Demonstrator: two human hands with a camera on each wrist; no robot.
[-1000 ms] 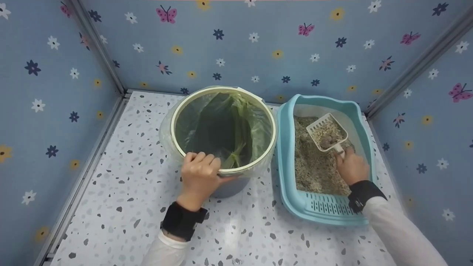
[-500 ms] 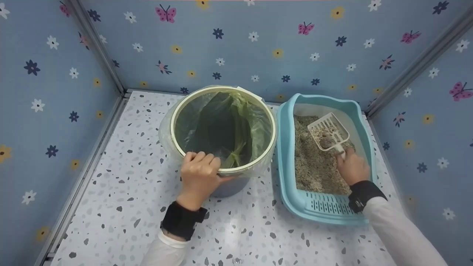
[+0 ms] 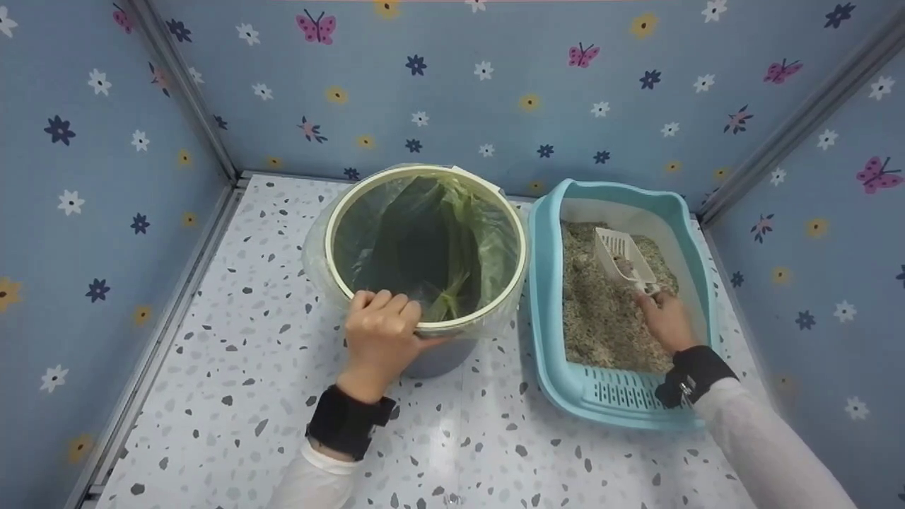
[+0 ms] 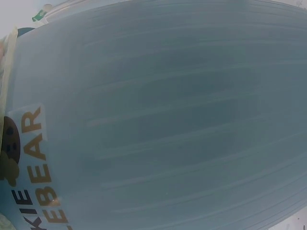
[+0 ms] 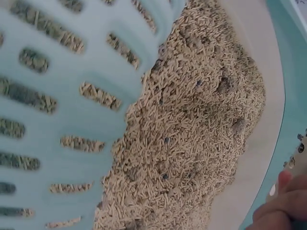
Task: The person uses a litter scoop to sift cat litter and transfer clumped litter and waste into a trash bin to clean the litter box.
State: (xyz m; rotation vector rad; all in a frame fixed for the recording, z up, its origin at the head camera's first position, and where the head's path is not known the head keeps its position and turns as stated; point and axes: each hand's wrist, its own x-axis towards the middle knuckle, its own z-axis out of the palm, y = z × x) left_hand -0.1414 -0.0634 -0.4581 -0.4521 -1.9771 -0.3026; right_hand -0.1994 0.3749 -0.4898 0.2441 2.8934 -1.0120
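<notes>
A round bin (image 3: 339, 212) lined with a green bag (image 3: 438, 240) stands mid-table. My left hand (image 3: 382, 332) grips its near rim, fingers curled over the edge; the left wrist view shows only the bin's blue-grey wall (image 4: 168, 120). To the right sits a light blue litter tray (image 3: 608, 403) filled with tan pellet litter (image 3: 601, 318). My right hand (image 3: 661, 318) holds the handle of a white slotted scoop (image 3: 622, 256), tilted on its side over the litter with a greyish clump in it. The right wrist view shows the slotted tray edge (image 5: 62, 115) and litter (image 5: 201, 143) close up.
Blue floral walls close in the speckled white table (image 3: 212, 396) on the left, back and right. The tray sits close to the right wall. Bare tabletop lies left of the bin and along the front.
The scoop has tilted onto its side and dropped slightly; the loose pellets in it have sifted out, leaving the clump. My right hand shifted a little left. The left hand stayed on the rim.
</notes>
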